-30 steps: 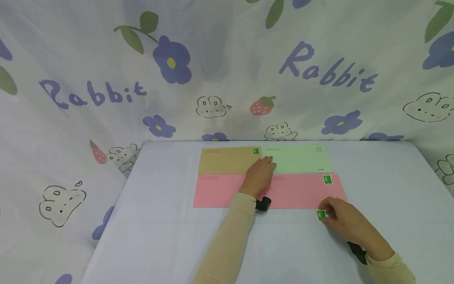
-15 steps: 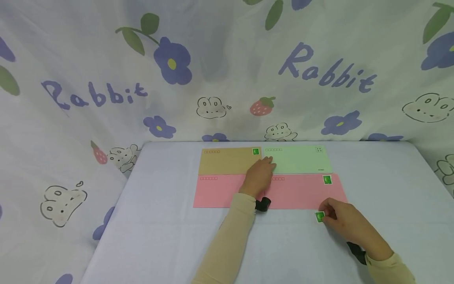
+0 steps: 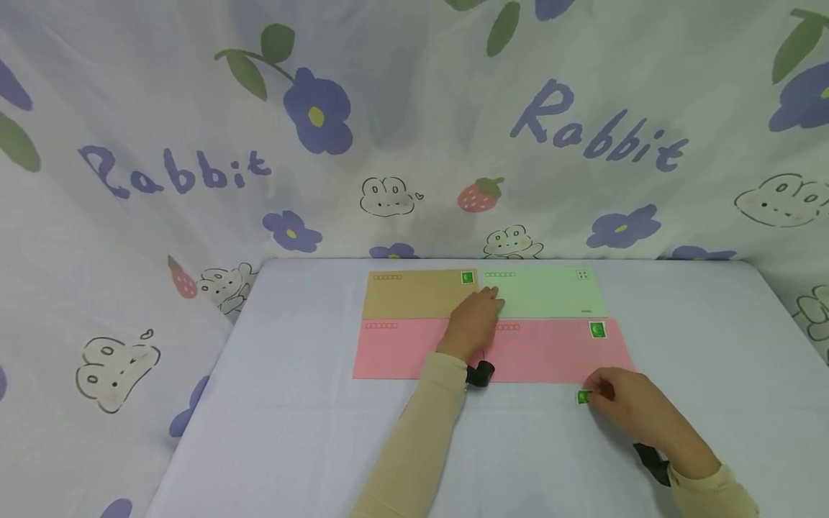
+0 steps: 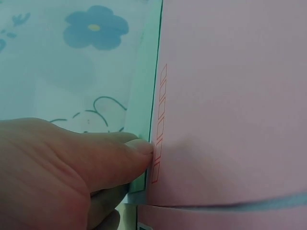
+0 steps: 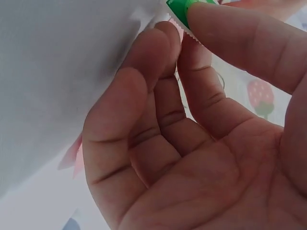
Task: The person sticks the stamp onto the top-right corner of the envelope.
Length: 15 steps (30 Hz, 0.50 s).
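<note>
My right hand (image 3: 624,399) pinches a small green postage stamp (image 3: 584,397) between thumb and forefinger, just in front of the pink envelope's near edge. In the right wrist view the stamp (image 5: 180,12) shows its perforated white border, and the other fingers curl loosely. My left hand (image 3: 473,322) rests where the envelopes meet, fingertips on the light green envelope (image 3: 544,295). Its thumb (image 4: 139,146) touches the right pink envelope (image 3: 550,352) beside the red postcode boxes. A green stamp (image 3: 597,329) sits in that envelope's upper right corner.
A tan envelope (image 3: 414,295) bearing a green stamp (image 3: 467,277) lies at the back left. The left pink envelope (image 3: 388,352) lies below it, partly covered by my left arm. A patterned curtain (image 3: 414,129) hangs behind the white table (image 3: 291,432).
The stamp in my right hand has tilted, so its face looks narrower, and the hand has shifted slightly toward me. My left hand stays in place.
</note>
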Motion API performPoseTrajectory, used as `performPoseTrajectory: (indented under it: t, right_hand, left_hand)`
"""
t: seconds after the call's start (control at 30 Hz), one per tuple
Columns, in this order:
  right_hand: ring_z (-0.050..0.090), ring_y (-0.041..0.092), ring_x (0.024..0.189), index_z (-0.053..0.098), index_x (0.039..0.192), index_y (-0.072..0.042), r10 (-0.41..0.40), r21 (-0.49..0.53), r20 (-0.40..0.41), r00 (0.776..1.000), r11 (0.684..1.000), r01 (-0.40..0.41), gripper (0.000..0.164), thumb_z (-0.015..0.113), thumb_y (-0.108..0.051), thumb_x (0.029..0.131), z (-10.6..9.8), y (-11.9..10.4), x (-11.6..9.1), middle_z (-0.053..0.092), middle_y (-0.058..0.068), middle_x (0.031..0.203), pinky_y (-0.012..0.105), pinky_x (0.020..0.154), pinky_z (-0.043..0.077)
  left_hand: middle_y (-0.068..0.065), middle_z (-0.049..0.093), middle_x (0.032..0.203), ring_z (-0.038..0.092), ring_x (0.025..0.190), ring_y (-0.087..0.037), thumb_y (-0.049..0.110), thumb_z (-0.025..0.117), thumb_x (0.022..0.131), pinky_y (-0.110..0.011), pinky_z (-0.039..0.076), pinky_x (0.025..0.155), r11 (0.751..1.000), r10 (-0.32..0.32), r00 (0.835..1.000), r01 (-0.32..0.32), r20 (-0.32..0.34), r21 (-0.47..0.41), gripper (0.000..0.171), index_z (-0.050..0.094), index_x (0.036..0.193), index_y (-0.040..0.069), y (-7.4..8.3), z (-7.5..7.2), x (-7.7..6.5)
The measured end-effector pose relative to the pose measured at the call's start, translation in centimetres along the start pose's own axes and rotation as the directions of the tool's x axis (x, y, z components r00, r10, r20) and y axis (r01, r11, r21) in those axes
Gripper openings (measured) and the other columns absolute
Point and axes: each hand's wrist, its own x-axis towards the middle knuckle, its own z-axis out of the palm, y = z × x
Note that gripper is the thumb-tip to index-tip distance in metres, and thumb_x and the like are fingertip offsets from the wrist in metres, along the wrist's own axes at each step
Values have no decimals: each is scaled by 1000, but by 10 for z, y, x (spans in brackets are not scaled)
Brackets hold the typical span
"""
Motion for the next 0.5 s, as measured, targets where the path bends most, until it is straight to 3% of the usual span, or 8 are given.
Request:
performPoseTrajectory:
  t: [0.5]
  right_hand:
    - [51, 10, 73, 63, 91, -12, -22, -28, -56, 998, 999, 21, 9, 62, -7, 84, -8, -2, -1, 58, -6, 78, 23, 58, 44]
  left_hand:
    - [-1, 39, 145, 31, 135, -16, 16, 55, 93, -30, 23, 111, 1000, -4, 1000, 3, 24, 15, 39, 54, 131, 16, 0, 0, 2]
